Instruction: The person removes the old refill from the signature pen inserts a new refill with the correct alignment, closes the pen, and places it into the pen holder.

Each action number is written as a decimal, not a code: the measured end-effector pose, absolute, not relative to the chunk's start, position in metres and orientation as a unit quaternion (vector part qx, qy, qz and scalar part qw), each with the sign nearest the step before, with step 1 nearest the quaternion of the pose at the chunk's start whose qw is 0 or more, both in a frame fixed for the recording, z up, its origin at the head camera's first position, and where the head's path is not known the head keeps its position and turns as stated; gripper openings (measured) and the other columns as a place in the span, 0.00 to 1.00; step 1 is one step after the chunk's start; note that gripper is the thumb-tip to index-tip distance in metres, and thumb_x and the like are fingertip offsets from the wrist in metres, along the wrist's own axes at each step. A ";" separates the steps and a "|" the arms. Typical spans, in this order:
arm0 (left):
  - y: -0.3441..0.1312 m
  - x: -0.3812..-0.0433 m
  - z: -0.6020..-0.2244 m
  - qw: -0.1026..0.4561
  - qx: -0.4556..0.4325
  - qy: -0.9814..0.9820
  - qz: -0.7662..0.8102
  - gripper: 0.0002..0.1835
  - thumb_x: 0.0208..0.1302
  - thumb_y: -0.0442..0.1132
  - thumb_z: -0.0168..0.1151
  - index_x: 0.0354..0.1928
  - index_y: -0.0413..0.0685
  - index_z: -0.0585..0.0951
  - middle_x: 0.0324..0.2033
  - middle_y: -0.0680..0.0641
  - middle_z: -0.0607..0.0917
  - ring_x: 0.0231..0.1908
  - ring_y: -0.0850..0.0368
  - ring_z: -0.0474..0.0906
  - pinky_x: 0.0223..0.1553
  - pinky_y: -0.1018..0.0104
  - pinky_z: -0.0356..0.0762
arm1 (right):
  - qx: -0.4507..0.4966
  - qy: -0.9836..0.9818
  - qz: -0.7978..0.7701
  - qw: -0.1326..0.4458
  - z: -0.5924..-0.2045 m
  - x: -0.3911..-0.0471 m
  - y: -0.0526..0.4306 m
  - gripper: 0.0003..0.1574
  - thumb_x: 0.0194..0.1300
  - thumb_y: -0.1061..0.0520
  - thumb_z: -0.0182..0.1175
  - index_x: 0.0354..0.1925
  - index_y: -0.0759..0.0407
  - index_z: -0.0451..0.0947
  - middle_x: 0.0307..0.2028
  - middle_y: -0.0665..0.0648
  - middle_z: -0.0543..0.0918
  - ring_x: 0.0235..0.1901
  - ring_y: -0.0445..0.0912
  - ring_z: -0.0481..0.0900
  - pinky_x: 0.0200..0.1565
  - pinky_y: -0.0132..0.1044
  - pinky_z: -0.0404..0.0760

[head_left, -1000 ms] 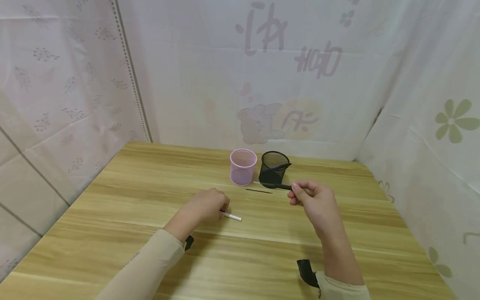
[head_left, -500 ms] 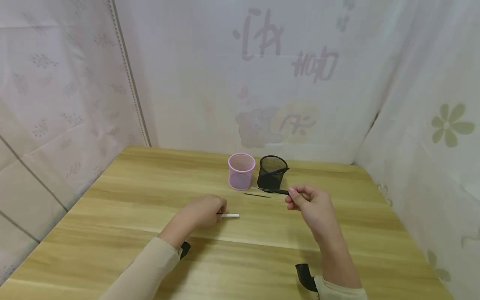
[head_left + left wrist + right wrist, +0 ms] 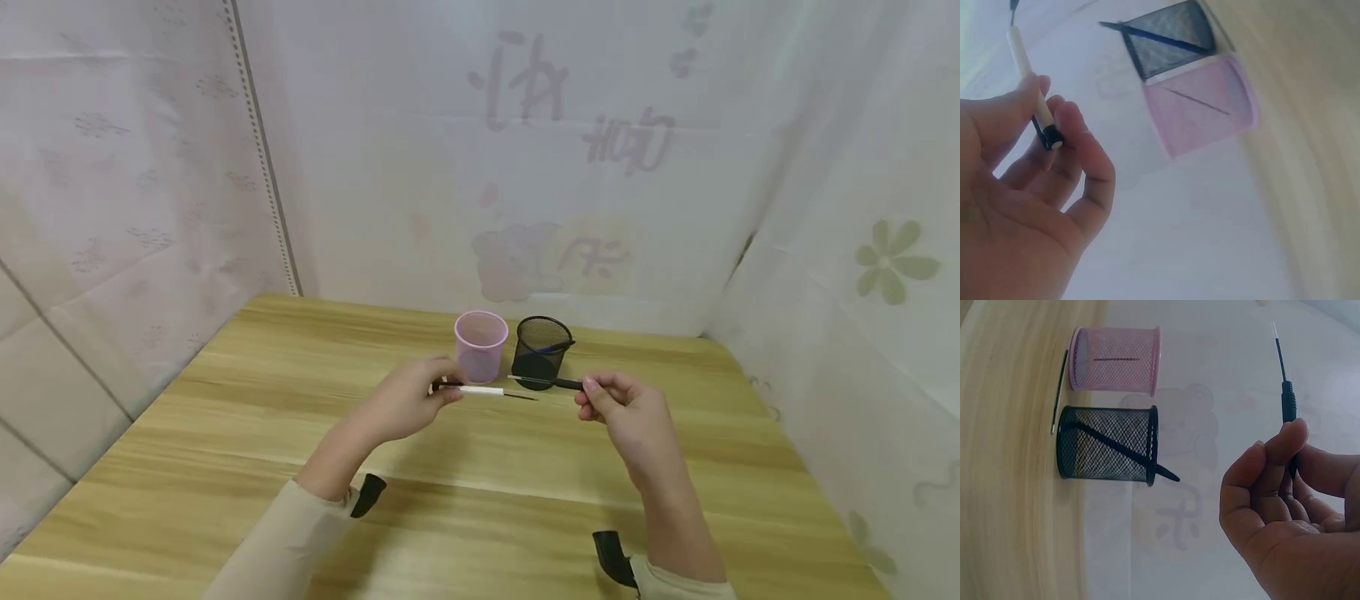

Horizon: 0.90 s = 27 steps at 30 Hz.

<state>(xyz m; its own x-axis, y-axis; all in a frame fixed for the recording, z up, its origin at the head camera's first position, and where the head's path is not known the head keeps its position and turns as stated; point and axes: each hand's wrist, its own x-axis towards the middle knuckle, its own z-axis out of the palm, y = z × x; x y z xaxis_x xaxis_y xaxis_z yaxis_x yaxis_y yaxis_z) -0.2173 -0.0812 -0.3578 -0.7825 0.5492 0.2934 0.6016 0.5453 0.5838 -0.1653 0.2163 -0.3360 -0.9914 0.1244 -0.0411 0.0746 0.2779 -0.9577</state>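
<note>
My left hand (image 3: pixel 412 396) pinches a white pen barrel (image 3: pixel 482 390) by its black clip end, holding it level above the table. Between thumb and fingers my right hand (image 3: pixel 630 408) grips the black grip section (image 3: pixel 1289 403) of a pen. A thin refill (image 3: pixel 1281 359), dark with a clear end, sticks out of it toward the left hand. In the head view the barrel's open end and the refill's end are close together, the refill slightly higher. Another dark refill (image 3: pixel 1057 394) lies on the table by the two mesh cups.
A pink mesh cup (image 3: pixel 482 350) and a black mesh cup (image 3: pixel 536 367) stand side by side at the table's back. A dark pen (image 3: pixel 1116 447) leans in the black one. A thin dark stick (image 3: pixel 1116 359) shows through the pink mesh. Patterned curtains surround the wooden table (image 3: pixel 480 517).
My left hand has lifted the white barrel from near the tabletop, moving it up and right toward the refill. The right hand has stayed nearly still.
</note>
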 end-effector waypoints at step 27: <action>-0.069 -0.215 -0.327 0.083 -0.341 -0.852 -0.388 0.07 0.71 0.34 0.71 0.48 0.46 0.89 0.36 0.51 0.88 0.32 0.60 0.77 0.36 0.67 0.77 | -0.015 -0.808 0.588 0.048 -0.316 -0.158 0.203 0.18 0.80 0.57 0.60 0.61 0.67 0.79 0.41 0.46 0.90 0.38 0.38 0.88 0.50 0.29 0.85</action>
<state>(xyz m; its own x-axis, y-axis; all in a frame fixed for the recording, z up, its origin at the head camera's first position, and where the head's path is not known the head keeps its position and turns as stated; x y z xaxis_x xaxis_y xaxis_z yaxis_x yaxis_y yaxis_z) -0.2149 -0.0689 -0.3267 -0.7539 0.5164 0.4062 0.6456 0.4674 0.6040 -0.1580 0.2033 -0.3164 -0.9950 0.0802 0.0600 -0.0324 0.3090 -0.9505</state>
